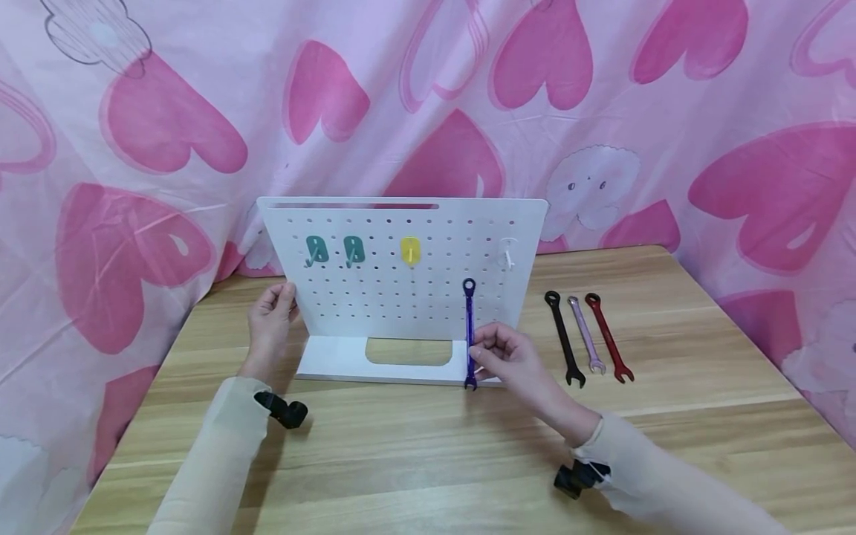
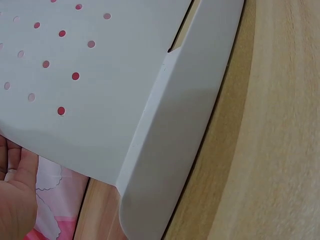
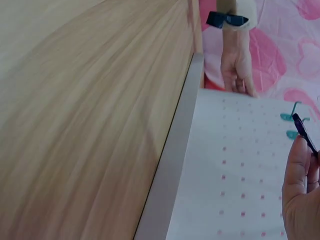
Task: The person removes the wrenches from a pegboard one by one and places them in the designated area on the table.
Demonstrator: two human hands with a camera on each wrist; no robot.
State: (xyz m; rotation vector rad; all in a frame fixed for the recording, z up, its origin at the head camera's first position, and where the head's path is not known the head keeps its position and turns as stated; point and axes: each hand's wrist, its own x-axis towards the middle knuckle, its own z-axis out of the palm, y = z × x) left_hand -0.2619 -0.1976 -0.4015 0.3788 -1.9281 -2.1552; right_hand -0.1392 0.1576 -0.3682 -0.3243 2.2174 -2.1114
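Note:
A white pegboard stand (image 1: 374, 297) is upright on the table. At its left edge my left hand (image 1: 267, 327) holds the side, its fingers reaching behind the panel in the left wrist view. My right hand (image 1: 504, 357) pinches a blue-purple combination wrench (image 1: 469, 312) between thumb and fingers. The wrench hangs upright before the right part of the board, ring end up and open end down. Two green hooks (image 1: 316, 250), a yellow hook (image 1: 411, 251) and a white hook (image 1: 508, 254) are fixed on the panel. The white one is above and right of the wrench.
Right of the board lie a black wrench (image 1: 565, 338), a light purple wrench (image 1: 587, 334) and a red wrench (image 1: 609, 338), side by side on the wooden table (image 1: 414, 461). A pink heart-patterned curtain (image 1: 234, 82) hangs behind the table.

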